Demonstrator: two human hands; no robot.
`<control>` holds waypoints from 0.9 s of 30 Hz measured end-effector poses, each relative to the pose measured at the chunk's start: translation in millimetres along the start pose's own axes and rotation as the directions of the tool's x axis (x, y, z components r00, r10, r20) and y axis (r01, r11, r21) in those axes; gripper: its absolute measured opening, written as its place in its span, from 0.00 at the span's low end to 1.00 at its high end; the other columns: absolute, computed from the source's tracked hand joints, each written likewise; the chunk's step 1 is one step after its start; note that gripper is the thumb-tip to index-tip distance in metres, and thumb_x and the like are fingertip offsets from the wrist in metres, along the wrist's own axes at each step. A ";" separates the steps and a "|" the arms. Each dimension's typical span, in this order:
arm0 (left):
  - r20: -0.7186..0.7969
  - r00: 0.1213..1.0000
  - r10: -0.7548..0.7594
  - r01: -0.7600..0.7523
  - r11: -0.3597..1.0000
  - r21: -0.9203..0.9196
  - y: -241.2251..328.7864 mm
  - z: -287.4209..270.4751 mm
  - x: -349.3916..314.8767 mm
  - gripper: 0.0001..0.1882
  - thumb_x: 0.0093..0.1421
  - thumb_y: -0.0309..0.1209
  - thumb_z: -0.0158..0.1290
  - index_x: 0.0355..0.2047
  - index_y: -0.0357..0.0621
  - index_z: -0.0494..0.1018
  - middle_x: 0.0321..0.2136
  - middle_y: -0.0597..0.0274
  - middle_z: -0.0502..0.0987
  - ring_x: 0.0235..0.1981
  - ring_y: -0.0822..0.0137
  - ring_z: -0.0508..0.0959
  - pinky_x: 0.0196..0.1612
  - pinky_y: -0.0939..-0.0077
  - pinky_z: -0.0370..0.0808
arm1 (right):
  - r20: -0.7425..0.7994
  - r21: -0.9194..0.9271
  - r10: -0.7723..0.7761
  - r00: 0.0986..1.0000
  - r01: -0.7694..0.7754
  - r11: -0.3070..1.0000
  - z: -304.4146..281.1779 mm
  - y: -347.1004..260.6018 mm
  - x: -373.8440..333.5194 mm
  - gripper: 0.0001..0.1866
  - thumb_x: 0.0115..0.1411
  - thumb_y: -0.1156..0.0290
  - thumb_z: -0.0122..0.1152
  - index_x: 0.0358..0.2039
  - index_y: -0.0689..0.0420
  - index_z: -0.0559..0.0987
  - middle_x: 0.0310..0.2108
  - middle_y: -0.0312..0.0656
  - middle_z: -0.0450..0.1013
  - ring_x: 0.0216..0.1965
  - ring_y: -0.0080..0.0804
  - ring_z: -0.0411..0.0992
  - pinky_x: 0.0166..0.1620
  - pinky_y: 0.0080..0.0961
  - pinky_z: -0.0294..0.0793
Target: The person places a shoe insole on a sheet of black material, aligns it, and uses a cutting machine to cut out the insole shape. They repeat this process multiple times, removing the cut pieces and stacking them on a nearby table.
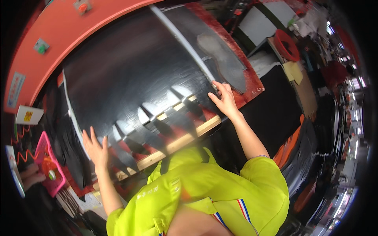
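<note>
A large glossy black sheet [118,78] lies on a red board [255,83], pale strips along its left and right sides. Along its near side are several tongue-shaped cut-outs and dark strips, the strips reaching toward a wooden bar [204,126]. My left hand [95,151] rests at the sheet's near left edge, open with fingers spread. At the near end of the right pale strip [181,38] is my right hand [225,100], thumb and index finger apart on the edge. Its other fingers are bent and partly hidden. A dark sole-shaped piece [222,59] lies just beyond it.
An orange-red machine body [63,31] with a red and a green button [41,48] curves along the far left. A pink basket [49,165] stands at left. On the right are black sheets [271,98], a cardboard edge [301,88] and a red bowl [286,45].
</note>
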State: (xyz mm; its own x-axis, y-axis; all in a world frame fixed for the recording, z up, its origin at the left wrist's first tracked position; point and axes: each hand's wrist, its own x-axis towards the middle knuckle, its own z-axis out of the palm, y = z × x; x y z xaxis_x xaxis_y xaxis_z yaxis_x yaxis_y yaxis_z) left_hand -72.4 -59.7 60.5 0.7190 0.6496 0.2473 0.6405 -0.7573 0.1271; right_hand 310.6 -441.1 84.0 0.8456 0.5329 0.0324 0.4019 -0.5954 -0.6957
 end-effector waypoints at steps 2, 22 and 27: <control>0.025 1.000 -0.016 0.017 0.999 -0.040 -0.4 -3.3 3.9 0.36 0.61 0.42 0.54 0.68 0.49 0.57 0.68 0.40 0.52 0.69 0.43 0.52 0.69 0.54 0.49 | -0.178 -0.100 -0.104 0.979 0.087 0.991 -10.6 6.4 9.8 0.31 0.53 0.62 0.70 0.57 0.54 0.72 0.52 0.50 0.65 0.52 0.45 0.67 0.54 0.33 0.69; -0.184 0.862 0.473 -0.455 0.880 0.132 126.5 6.8 49.8 0.28 0.66 0.49 0.50 0.55 0.38 0.71 0.51 0.38 0.71 0.54 0.43 0.71 0.57 0.48 0.69 | 0.082 -0.325 -0.084 0.993 0.106 0.940 -37.8 80.4 126.5 0.63 0.27 0.39 0.77 0.67 0.46 0.63 0.67 0.71 0.44 0.69 0.64 0.42 0.66 0.56 0.43; -0.170 0.851 0.497 -0.489 0.868 0.089 156.6 8.7 55.7 0.27 0.66 0.48 0.49 0.54 0.38 0.71 0.50 0.39 0.71 0.53 0.44 0.71 0.57 0.49 0.69 | 0.153 -0.341 -0.067 0.986 0.116 0.933 -41.4 79.7 130.1 0.64 0.27 0.41 0.77 0.68 0.45 0.61 0.68 0.70 0.42 0.69 0.64 0.41 0.66 0.56 0.43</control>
State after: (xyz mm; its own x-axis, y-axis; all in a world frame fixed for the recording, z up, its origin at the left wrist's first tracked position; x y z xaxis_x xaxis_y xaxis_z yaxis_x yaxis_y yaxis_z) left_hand 70.4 -141.6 85.8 0.8841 0.1645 0.4374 0.2278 -0.9690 -0.0959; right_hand 467.2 -444.1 62.5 0.7533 0.6569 -0.0310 0.5928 -0.6986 -0.4007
